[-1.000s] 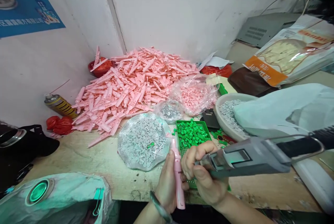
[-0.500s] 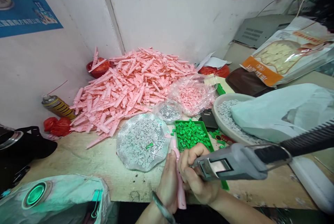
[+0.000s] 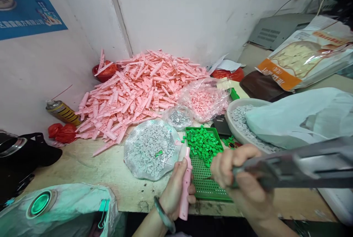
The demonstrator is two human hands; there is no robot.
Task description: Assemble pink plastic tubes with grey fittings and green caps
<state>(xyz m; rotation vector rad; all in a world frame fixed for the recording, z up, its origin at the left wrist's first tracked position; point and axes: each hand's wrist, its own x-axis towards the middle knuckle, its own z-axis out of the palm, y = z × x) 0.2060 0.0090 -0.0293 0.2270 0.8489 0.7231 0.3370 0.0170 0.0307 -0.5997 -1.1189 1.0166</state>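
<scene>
Head view shows the left hand (image 3: 176, 189) closed around a long pink plastic part (image 3: 185, 185), which stands nearly upright in the fingers, and a green-stone bangle (image 3: 164, 215) sits on this wrist. The right hand (image 3: 239, 167) is wrapped around the grip of a gray tool (image 3: 309, 165), and this tool is blurred, so its details are hard to tell. Compared with a moment ago, the right hand and the tool have moved to the right, away from the pink part, and the two hands now stand apart.

Just beyond the hands lies a green perforated tray (image 3: 205, 181). Because the right hand has moved, its lower part with empty holes is now open to view, while green caps (image 3: 204, 143) are heaped in its upper part. To the left of the tray, a clear bag of gray pieces (image 3: 150, 152) lies on the tabletop (image 3: 82, 167). Behind them are a small bag of metal pins (image 3: 178, 117) and a bag of small pink pieces (image 3: 205, 101). A big pile of pink parts (image 3: 138, 93) rests against the wall. On the right, a white bowl (image 3: 230, 119) holds more gray pieces, partly under a pale plastic sheet (image 3: 300, 117).
</scene>
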